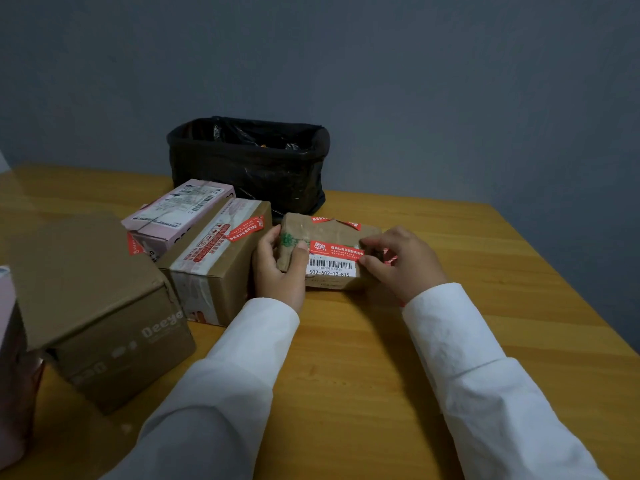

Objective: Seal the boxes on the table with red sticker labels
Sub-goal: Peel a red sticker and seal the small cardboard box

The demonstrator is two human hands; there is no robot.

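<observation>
A small flat brown box lies at the middle of the wooden table, with a barcode label on its near edge. A red sticker label runs across its top just above the barcode, and two more red stickers sit on its far edge. My left hand grips the box's left end, thumb on top. My right hand pinches the right end of the red sticker against the box.
Left of the small box stand a taped brown box bearing a red sticker, a pink box, and a large brown box with an open flap. A black bag-lined bin stands behind. A pink object is at the left edge.
</observation>
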